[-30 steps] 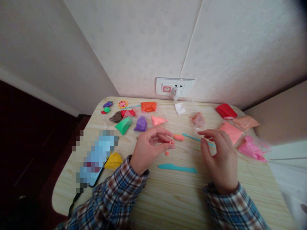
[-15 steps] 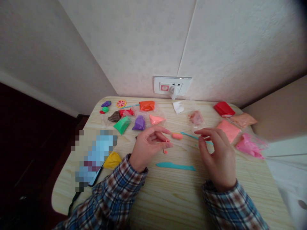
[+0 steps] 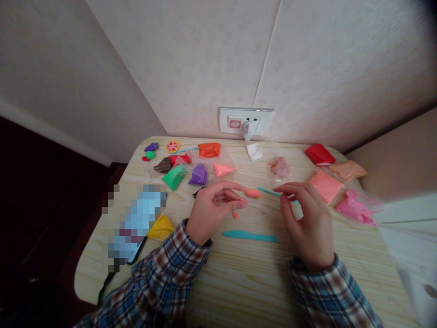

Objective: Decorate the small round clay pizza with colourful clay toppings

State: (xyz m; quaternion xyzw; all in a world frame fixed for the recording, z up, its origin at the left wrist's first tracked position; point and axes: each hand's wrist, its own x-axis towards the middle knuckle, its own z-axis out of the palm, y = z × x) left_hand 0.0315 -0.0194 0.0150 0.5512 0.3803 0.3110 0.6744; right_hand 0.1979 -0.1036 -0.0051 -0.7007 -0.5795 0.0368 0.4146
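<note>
My left hand (image 3: 213, 205) is closed in a loose pinch, a tiny bit of coral clay (image 3: 242, 199) showing between thumb and fingers. Just beyond its fingertips an oblong coral clay piece (image 3: 253, 193) lies on the table, and a small coral clay bit (image 3: 235, 215) lies below the thumb. My right hand (image 3: 305, 223) hovers with thumb and forefinger drawn close; whatever they hold, if anything, is too small to make out. Behind it lies a thin blue modelling tool (image 3: 268, 191), partly hidden by the fingers. Nearer me is a flat blue plastic knife (image 3: 251, 235).
Bags of clay stand around: green (image 3: 175, 176), purple (image 3: 198, 174), orange (image 3: 209, 149), yellow (image 3: 161, 227), coral (image 3: 326, 186) and pink (image 3: 357, 207). Small clay grapes (image 3: 151, 147) and a round slice (image 3: 172, 146) sit far left. A phone (image 3: 139, 228) with a cable lies left. A wall socket (image 3: 246, 122) is behind.
My right hand has shifted slightly left, towards the oblong clay piece. My left hand has moved barely to the right, still pinching the tiny clay bit.
</note>
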